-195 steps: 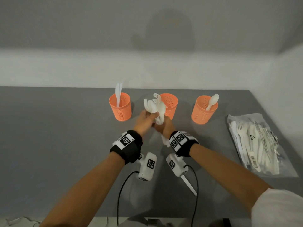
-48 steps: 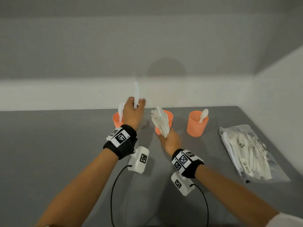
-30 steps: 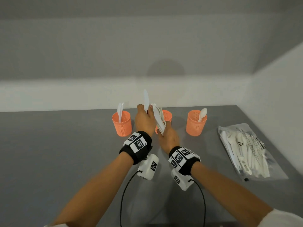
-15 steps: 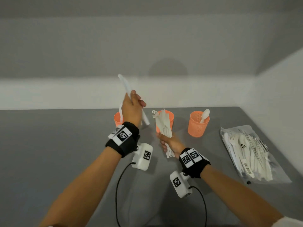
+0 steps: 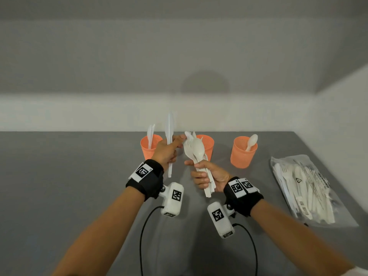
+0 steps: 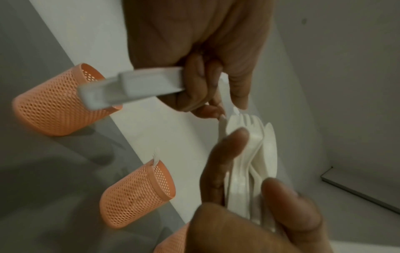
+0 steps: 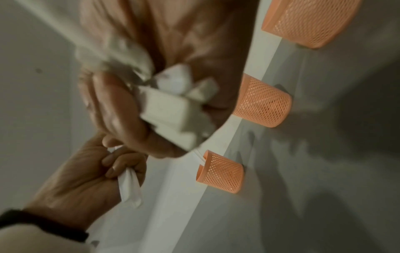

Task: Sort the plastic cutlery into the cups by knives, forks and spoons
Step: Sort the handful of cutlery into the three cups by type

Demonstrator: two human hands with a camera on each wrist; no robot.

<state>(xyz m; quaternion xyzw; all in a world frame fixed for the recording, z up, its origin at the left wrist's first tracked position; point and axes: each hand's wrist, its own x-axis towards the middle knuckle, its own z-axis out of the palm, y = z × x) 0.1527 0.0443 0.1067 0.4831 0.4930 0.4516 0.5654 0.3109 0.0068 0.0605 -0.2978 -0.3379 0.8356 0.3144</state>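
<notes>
Grey table; left hand (image 5: 166, 150) grips knife (image 5: 169, 136); right (image 5: 209, 177), cutlery bundle (image 5: 196, 154).

The three cups (image 5: 243, 152) are orange plastic, their walls a fine open mesh with a smooth solid rim — matt, no shine. The cutlery bundle (image 5: 196, 151) is white plastic, smooth and faintly satin; the spoon bowl at its front catches a soft sheen. The knife (image 5: 169, 134) is the same pale plastic, slightly translucent along the blade. The table (image 5: 59, 176) is a flat grey surface, matt and even, without visible grain. The bag (image 5: 310, 190) is clear glossy film, wrinkled, with printed lettering and a paper-like barcode label. The wrist bands (image 5: 146, 179) are black cloth carrying matt printed white tags — the camera housings (image 5: 172, 198) below are smooth white plastic.
</notes>
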